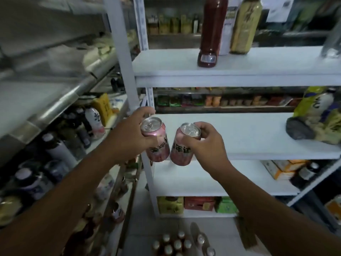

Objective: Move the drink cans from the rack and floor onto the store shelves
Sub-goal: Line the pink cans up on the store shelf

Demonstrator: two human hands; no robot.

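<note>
each hand (129, 133) (204, 145) has fingers wrapped round a pink aluminium drink can (156, 139) (182, 145), probably slick and dentable, so grip mid-body

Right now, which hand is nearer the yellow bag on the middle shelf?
Right. The right hand is left of the yellow bag; the left hand is farther left, beside the post.

I have a single view, a wide-angle camera worn on the head, looking forward and down at close range onto the white shelves (239, 137), with a side rack (55, 100) at left and the floor (140, 218) at bottom.
</note>
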